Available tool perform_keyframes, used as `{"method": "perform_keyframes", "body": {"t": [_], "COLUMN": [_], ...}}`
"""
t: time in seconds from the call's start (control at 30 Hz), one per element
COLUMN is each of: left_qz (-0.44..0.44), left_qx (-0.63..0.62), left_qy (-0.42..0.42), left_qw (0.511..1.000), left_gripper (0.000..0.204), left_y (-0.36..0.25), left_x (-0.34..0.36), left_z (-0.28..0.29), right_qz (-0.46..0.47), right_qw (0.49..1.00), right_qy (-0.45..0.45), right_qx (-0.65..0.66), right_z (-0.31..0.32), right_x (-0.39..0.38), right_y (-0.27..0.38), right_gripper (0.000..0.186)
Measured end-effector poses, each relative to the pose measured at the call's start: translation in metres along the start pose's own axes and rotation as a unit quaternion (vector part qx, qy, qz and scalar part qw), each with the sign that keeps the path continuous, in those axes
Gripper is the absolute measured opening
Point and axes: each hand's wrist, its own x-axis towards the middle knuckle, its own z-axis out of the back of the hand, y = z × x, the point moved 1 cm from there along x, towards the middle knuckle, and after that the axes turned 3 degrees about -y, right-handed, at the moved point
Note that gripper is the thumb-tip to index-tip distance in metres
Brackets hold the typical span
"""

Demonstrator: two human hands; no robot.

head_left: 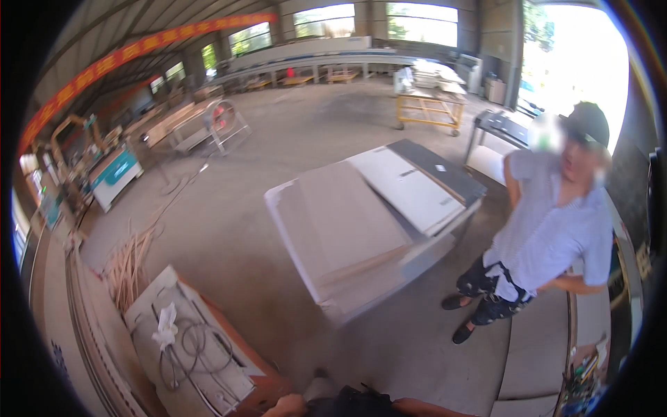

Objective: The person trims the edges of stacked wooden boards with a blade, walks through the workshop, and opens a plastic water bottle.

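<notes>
My left hand [285, 404] shows at the bottom edge, low beside the orange-sided wooden unit [257, 361], its fingers hidden. My right arm is cut off at the bottom edge, and I cannot make out that hand. Coiled cables [201, 347] and a crumpled white item [165, 323] lie on the unit's pale top. Ahead stands a table stacked with brown, white and dark panels [347, 229]. A co-worker [542, 229] in a pale short-sleeved shirt, dark cap and patterned trousers stands to my right, arms drawn back.
Loose wood strips [132, 264] and a cable [187, 187] lie on the floor at left, near machinery [114, 174]. Farther back are a wheeled fan [222, 118] and a yellow trolley [427, 111] with boards. Tools [583, 368] lie low at right, by an open doorway.
</notes>
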Motion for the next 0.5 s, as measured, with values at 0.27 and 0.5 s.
{"method": "perform_keyframes", "body": {"t": [0.27,0.5], "left_qz": [-0.111,-0.157], "left_qx": [-0.233,-0.38], "left_qy": [-0.285,-0.283], "left_qw": [0.923,0.866], "left_gripper": [0.026,0.039], "left_y": [0.011,0.055], "left_x": [0.025,0.091], "left_z": [0.115,0.18], "right_qz": [0.137,0.254], "right_qw": [0.977,0.959], "right_qy": [-0.071,-0.048], "right_qx": [-0.145,-0.113], "right_z": [0.024,0.004], "right_x": [0.067,0.155], "right_y": [0.107,0.269], "right_gripper": [0.025,0.031]}}
